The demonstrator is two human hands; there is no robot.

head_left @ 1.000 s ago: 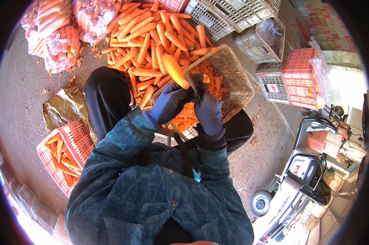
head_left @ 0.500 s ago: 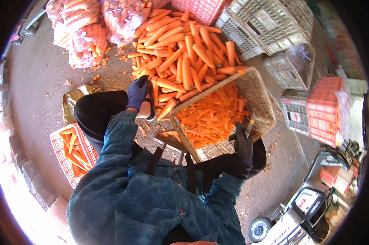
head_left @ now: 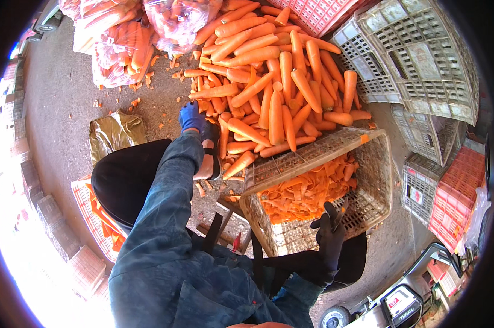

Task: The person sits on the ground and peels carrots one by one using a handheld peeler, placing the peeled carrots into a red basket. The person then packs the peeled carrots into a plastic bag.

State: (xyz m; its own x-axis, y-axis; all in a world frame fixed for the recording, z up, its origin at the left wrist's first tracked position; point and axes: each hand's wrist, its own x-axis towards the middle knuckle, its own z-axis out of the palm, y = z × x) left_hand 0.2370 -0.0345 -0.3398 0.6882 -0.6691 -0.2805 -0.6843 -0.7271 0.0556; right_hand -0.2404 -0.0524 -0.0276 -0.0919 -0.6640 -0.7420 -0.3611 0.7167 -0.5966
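My left hand (head_left: 192, 117), in a blue glove with dark fingertips, reaches out to the left edge of a large heap of orange carrots (head_left: 277, 109). Its fingertips are beside the carrots, but whether they grip one is hard to see. My right hand (head_left: 331, 235), in a dark glove, is closed around a small peeler (head_left: 343, 208), mostly hidden by the fingers. That hand hovers over the near right side of a dirty, pale plastic crate (head_left: 381, 188). Inside the tilted crate lies a pile of orange carrot peelings (head_left: 307, 188).
Bagged carrots (head_left: 121, 52) stand at the far left. A crumpled gold-brown bag (head_left: 117, 134) lies near my left knee, above a red-and-white crate (head_left: 94, 213) with carrots. Stacked crates (head_left: 416, 54) fill the right; a white vehicle (head_left: 400, 300) stands at lower right.
My left arm has stretched farther out along the heap's left edge. The view has shifted, and the peelings crate appears tipped more. My right hand stays over the crate with the peeler.
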